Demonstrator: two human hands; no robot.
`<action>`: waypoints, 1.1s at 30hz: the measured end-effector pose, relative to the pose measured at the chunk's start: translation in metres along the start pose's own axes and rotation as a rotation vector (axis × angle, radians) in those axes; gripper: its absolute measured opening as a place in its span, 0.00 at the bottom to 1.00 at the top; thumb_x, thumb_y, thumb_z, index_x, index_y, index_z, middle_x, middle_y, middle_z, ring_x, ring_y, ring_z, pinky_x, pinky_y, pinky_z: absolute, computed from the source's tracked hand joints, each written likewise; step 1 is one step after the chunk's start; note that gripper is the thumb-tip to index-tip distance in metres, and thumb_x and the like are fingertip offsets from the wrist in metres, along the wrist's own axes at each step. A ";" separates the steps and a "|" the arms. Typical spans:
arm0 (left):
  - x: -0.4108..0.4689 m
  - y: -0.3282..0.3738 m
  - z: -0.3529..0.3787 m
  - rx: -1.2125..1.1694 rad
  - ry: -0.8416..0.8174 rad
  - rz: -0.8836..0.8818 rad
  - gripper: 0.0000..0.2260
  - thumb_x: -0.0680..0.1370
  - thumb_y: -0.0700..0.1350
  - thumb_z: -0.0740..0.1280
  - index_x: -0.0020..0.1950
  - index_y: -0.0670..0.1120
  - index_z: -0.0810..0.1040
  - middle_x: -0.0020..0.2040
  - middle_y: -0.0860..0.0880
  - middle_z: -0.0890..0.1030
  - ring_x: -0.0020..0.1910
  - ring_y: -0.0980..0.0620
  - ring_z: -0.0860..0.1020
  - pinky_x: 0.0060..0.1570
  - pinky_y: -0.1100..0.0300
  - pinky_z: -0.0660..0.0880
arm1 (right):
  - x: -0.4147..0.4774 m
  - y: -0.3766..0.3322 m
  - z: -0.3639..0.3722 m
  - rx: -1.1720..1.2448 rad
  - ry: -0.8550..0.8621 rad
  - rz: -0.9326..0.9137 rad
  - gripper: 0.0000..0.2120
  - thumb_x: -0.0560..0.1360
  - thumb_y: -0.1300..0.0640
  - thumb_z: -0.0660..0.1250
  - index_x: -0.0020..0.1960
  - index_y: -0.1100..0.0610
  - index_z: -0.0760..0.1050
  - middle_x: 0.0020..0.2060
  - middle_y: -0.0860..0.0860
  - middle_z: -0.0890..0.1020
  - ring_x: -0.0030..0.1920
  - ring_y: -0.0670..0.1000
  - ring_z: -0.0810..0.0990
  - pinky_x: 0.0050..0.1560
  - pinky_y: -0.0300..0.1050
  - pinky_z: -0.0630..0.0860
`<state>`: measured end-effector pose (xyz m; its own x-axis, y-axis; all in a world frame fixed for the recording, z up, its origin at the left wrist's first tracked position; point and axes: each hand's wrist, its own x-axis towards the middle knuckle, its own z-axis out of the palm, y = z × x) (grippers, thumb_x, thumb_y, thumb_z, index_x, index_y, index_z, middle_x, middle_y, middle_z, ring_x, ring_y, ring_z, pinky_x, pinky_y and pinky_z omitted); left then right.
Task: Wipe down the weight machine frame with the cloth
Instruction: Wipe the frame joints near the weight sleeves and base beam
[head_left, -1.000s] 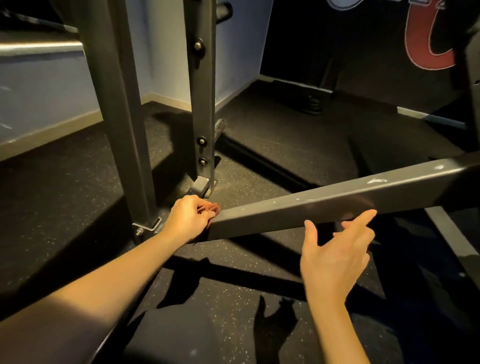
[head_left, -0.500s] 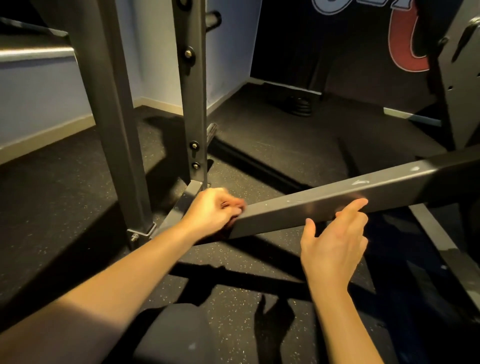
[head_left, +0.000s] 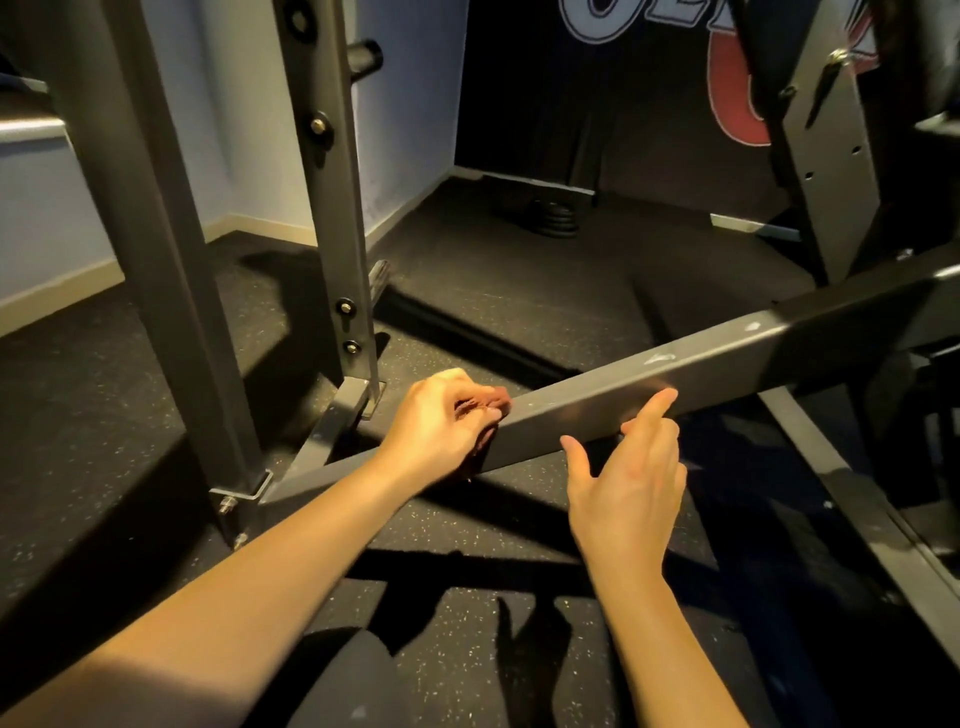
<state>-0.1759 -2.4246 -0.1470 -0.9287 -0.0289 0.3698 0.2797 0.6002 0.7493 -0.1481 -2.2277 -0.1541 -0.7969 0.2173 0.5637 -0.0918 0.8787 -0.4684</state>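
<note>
A long grey frame bar (head_left: 649, 387) of the weight machine slopes up from lower left to right across the middle of the view. My left hand (head_left: 441, 421) grips a small reddish-brown cloth (head_left: 485, 415) bunched against the bar's near face and top edge. Most of the cloth is hidden under my fingers. My right hand (head_left: 631, 478) hovers just in front of the bar to the right, fingers loosely spread, index fingertip touching or almost touching the bar's near face. It holds nothing.
Two grey uprights (head_left: 150, 260) (head_left: 332, 197) stand at the left, bolted at the floor. Another frame piece (head_left: 831, 156) rises at the right, with a low rail (head_left: 857, 499) along the floor. Stacked weight plates (head_left: 553, 218) sit by the back wall. Black rubber flooring (head_left: 519, 291) lies around.
My left hand has slid the cloth rightward and up along the sloping bar, away from the uprights. My right hand has stayed near the bar.
</note>
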 end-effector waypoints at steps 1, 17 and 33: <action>-0.004 -0.005 0.000 0.019 0.020 0.010 0.10 0.79 0.43 0.73 0.59 0.51 0.86 0.46 0.57 0.81 0.45 0.63 0.78 0.45 0.74 0.70 | -0.001 0.001 0.001 0.004 0.001 -0.001 0.51 0.75 0.44 0.73 0.82 0.60 0.45 0.58 0.55 0.73 0.58 0.54 0.76 0.61 0.54 0.75; -0.019 -0.038 -0.017 0.146 0.025 -0.013 0.14 0.77 0.40 0.74 0.60 0.54 0.86 0.47 0.58 0.82 0.48 0.59 0.80 0.53 0.61 0.76 | -0.002 0.012 -0.005 0.038 -0.092 -0.053 0.52 0.76 0.53 0.74 0.82 0.56 0.37 0.57 0.51 0.73 0.55 0.50 0.76 0.62 0.50 0.76; -0.025 -0.033 -0.022 0.191 0.018 -0.057 0.13 0.77 0.41 0.74 0.60 0.54 0.85 0.46 0.57 0.82 0.47 0.59 0.79 0.55 0.58 0.76 | 0.015 0.027 -0.031 -0.069 0.149 0.021 0.44 0.77 0.50 0.72 0.81 0.64 0.52 0.80 0.61 0.57 0.79 0.60 0.60 0.76 0.59 0.64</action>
<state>-0.1568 -2.4611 -0.1691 -0.9369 -0.0804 0.3403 0.1735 0.7381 0.6520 -0.1439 -2.1871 -0.1372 -0.7006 0.2918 0.6511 -0.0310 0.8993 -0.4363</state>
